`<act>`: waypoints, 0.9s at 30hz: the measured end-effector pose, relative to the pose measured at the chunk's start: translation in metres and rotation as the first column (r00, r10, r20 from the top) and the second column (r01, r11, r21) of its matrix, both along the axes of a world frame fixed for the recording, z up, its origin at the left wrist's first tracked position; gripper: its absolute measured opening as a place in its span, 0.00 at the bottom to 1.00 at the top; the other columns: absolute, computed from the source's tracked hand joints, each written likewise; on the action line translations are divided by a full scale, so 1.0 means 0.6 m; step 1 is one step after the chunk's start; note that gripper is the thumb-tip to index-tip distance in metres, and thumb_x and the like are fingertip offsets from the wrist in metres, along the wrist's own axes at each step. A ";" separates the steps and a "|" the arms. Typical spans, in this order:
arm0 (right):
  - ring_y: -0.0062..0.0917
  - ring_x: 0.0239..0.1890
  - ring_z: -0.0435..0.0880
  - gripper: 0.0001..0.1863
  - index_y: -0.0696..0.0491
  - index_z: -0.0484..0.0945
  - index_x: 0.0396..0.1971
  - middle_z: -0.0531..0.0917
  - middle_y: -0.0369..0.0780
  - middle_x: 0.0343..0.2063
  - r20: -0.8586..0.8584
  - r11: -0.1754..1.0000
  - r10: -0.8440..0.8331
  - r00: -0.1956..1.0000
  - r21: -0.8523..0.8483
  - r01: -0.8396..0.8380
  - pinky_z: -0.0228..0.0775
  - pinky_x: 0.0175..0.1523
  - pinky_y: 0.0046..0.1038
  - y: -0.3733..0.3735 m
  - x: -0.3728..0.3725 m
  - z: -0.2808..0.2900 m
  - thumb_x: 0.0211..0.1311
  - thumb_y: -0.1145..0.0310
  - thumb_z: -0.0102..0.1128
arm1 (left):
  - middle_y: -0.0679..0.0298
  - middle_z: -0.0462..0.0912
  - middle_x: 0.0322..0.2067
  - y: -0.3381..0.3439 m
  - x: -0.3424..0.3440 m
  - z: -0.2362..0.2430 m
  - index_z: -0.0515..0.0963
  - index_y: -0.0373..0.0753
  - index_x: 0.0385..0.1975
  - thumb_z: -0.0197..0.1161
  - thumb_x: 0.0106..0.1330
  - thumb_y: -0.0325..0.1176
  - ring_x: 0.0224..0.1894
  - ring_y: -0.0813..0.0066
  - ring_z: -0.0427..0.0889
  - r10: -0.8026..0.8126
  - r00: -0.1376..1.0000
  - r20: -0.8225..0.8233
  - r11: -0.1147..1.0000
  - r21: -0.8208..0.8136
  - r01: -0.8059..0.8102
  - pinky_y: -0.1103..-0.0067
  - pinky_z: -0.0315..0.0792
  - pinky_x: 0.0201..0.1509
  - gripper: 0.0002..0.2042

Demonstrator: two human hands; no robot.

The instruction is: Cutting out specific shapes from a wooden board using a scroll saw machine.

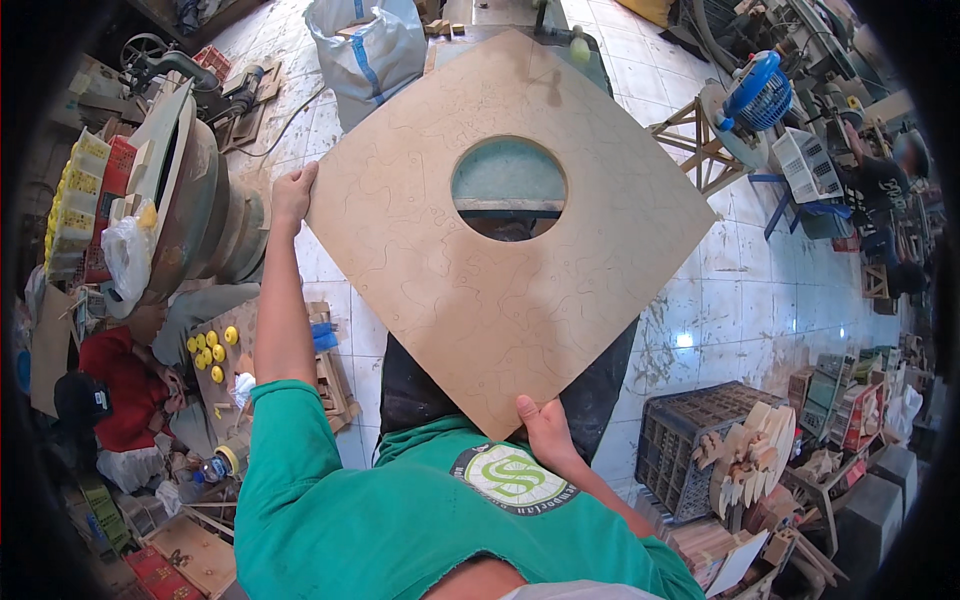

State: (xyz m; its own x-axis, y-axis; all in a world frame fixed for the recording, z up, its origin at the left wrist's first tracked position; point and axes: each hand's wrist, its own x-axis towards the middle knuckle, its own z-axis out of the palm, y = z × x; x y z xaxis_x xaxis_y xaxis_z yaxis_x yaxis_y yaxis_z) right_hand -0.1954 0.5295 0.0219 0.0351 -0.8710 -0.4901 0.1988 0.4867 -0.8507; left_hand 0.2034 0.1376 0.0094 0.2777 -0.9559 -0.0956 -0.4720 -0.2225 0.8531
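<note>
A square tan board (380,240) is held diagonally, like a diamond, in front of my body, with faint curving puzzle-like lines across it and a large round hole above its middle. Through the hole a pale blue-green surface and a dark edge show. My left hand (293,195) grips the board's left corner, thumb along its edge. My right hand (542,428) is closed on the lower edge near the bottom corner, its thumb on the face and the other fingers hidden underneath. Part of a machine table (583,58) shows behind the board's top corner.
A white sack (360,50) stands ahead-left. Left are a round machine (215,240), yellow discs on a board (225,370) and a co-worker in red (115,370). Right are a blue fan (755,90), another person (880,180) and a dark crate with wooden pieces (680,450).
</note>
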 end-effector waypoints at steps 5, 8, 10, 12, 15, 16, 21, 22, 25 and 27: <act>0.29 0.59 0.72 0.26 0.63 0.65 0.63 0.75 0.44 0.57 0.023 1.000 -0.013 1.000 0.007 0.012 0.60 0.66 0.31 -0.001 0.003 -0.007 0.75 0.61 0.53 | 0.65 0.84 0.26 -0.008 0.004 -0.004 0.85 0.28 0.37 0.63 0.68 0.50 0.27 0.82 0.77 -0.003 1.000 0.016 1.000 -0.011 0.003 0.79 0.71 0.33 0.24; 0.29 0.59 0.72 0.26 0.63 0.64 0.63 0.75 0.44 0.57 0.038 0.999 -0.030 0.999 0.011 0.030 0.60 0.66 0.31 -0.002 0.004 -0.011 0.74 0.62 0.53 | 0.65 0.84 0.26 -0.015 0.009 -0.010 0.85 0.28 0.37 0.63 0.68 0.51 0.27 0.81 0.77 0.000 0.999 0.036 1.000 -0.003 0.000 0.79 0.71 0.34 0.24; 0.29 0.60 0.72 0.26 0.62 0.63 0.64 0.75 0.44 0.57 0.035 0.999 -0.030 0.999 0.017 0.029 0.60 0.66 0.31 -0.002 0.004 -0.013 0.74 0.62 0.54 | 0.66 0.84 0.26 -0.021 0.011 -0.013 0.85 0.28 0.37 0.63 0.68 0.51 0.27 0.81 0.77 -0.014 0.999 0.036 1.000 -0.011 0.014 0.79 0.71 0.34 0.24; 0.29 0.60 0.72 0.26 0.62 0.62 0.64 0.75 0.45 0.58 0.058 0.998 -0.009 0.998 0.056 0.006 0.60 0.67 0.31 -0.004 0.002 -0.015 0.74 0.63 0.54 | 0.65 0.84 0.26 -0.027 0.019 -0.019 0.85 0.28 0.37 0.62 0.68 0.51 0.27 0.81 0.77 -0.019 0.999 0.033 1.000 -0.011 0.019 0.79 0.71 0.34 0.24; 0.28 0.59 0.72 0.26 0.62 0.62 0.63 0.75 0.44 0.57 0.073 0.999 -0.012 0.997 0.052 0.008 0.61 0.66 0.31 -0.007 0.006 -0.014 0.74 0.63 0.54 | 0.65 0.84 0.26 -0.033 0.022 -0.022 0.85 0.28 0.37 0.62 0.68 0.51 0.27 0.80 0.77 -0.030 0.999 0.034 0.999 -0.014 0.030 0.78 0.71 0.34 0.25; 0.28 0.59 0.72 0.26 0.62 0.62 0.63 0.75 0.44 0.57 0.070 0.999 -0.012 0.997 0.052 0.008 0.61 0.66 0.31 -0.009 0.006 -0.012 0.74 0.63 0.54 | 0.65 0.84 0.26 -0.034 0.022 -0.024 0.85 0.28 0.37 0.63 0.68 0.51 0.27 0.80 0.77 -0.035 0.999 0.039 0.999 -0.017 0.036 0.79 0.71 0.34 0.25; 0.27 0.56 0.74 0.25 0.63 0.63 0.62 0.77 0.44 0.54 0.068 0.992 0.004 0.998 0.124 -0.012 0.65 0.62 0.30 -0.017 0.008 -0.004 0.75 0.62 0.54 | 0.66 0.84 0.25 -0.041 0.011 -0.013 0.85 0.28 0.35 0.63 0.68 0.51 0.26 0.81 0.76 -0.028 1.000 0.004 0.999 -0.018 0.028 0.79 0.71 0.33 0.25; 0.27 0.56 0.74 0.25 0.63 0.63 0.62 0.77 0.44 0.54 0.076 0.993 -0.003 0.997 0.119 -0.006 0.65 0.62 0.30 -0.019 0.005 0.000 0.75 0.62 0.54 | 0.66 0.83 0.24 -0.043 0.004 -0.005 0.85 0.28 0.35 0.63 0.68 0.51 0.26 0.82 0.76 -0.026 1.000 0.010 0.999 -0.029 0.026 0.79 0.70 0.33 0.25; 0.26 0.53 0.75 0.26 0.63 0.64 0.61 0.78 0.43 0.52 0.092 0.964 0.027 0.995 0.260 -0.051 0.66 0.60 0.30 -0.028 0.007 0.012 0.75 0.60 0.54 | 0.66 0.83 0.24 -0.042 0.013 -0.012 0.85 0.28 0.34 0.63 0.68 0.51 0.26 0.82 0.75 -0.024 0.999 0.025 0.999 -0.033 0.024 0.78 0.70 0.33 0.25; 0.26 0.51 0.76 0.26 0.63 0.64 0.61 0.80 0.43 0.50 0.051 0.993 -0.009 0.999 0.117 0.003 0.68 0.59 0.29 -0.024 0.009 0.003 0.74 0.60 0.55 | 0.67 0.82 0.23 -0.044 0.011 -0.016 0.85 0.28 0.33 0.62 0.68 0.51 0.26 0.82 0.75 -0.026 0.999 0.048 0.999 -0.034 0.027 0.78 0.70 0.32 0.25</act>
